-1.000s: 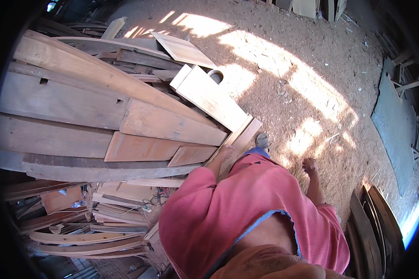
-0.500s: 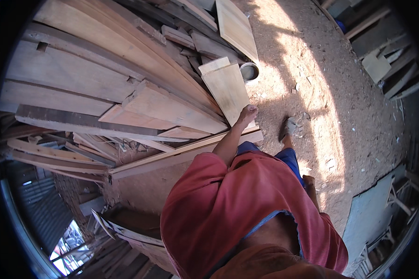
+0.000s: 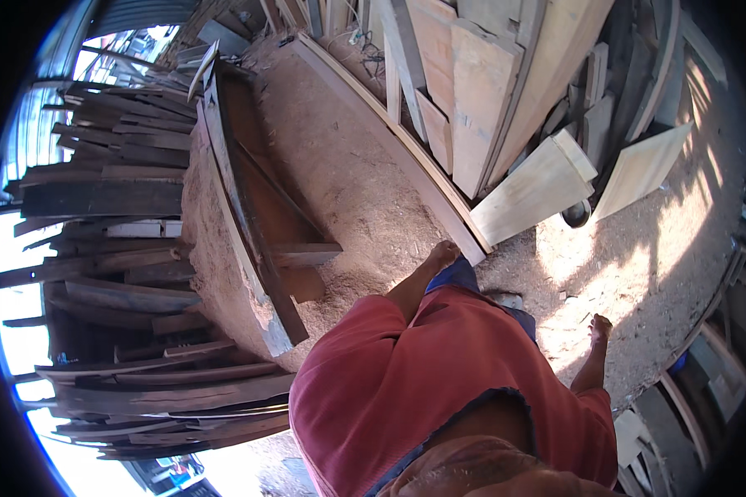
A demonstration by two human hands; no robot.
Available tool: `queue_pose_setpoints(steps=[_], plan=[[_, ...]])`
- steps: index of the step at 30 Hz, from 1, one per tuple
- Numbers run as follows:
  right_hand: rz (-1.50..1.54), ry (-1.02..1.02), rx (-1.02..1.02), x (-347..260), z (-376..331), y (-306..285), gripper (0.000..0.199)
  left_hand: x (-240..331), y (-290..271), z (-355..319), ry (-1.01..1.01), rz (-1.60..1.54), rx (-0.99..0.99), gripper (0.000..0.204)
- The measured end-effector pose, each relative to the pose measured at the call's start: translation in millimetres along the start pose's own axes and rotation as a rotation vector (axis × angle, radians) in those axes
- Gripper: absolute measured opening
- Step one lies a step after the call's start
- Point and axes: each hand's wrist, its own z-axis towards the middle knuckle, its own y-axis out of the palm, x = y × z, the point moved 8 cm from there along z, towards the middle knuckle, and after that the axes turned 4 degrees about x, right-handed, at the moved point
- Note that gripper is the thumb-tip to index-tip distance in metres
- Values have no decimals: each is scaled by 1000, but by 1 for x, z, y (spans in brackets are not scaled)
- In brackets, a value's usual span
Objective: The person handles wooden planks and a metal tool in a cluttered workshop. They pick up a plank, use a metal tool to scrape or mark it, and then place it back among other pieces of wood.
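Observation:
My left hand (image 3: 444,253) hangs in front of my blue shorts, next to the near end of a long plank (image 3: 406,161) that stands on edge along the ground. Its fingers look curled, and nothing shows in them. Out to the right, my right hand (image 3: 600,328) is held away from my body over the sunlit floor, fingers loosely apart and holding nothing. Ahead of my left hand a pale short board (image 3: 526,195) leans against the stack of upright boards (image 3: 481,99). A round dark container (image 3: 576,214) stands partly hidden behind that short board.
On the left, a long trough-like wooden piece (image 3: 244,207) lies on sawdust-covered ground (image 3: 360,182). Beyond it rise piles of curved timber (image 3: 141,282). Another pale board (image 3: 645,168) leans at the right. More wood pieces (image 3: 713,364) line the far right edge.
My view has swung left, so the board stack now sits to the right and the trough-like piece has come into view. My right hand has moved outward from my side.

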Motion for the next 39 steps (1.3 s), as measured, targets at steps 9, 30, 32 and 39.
queue_pose_setpoints(steps=[9,30,32,39], plan=[[-6,-477,-110,-345,22,125,87,-111,-50,-17,-160,-289,144,23],[-1037,-690,-810,-460,-145,253,61,128,99,34,-69,-495,-113,59],[-1036,-732,-837,-451,-148,258,64,176,76,22,20,-351,-129,74],[-1206,-811,-871,-450,-214,283,49,269,22,25,389,-223,58,118]])
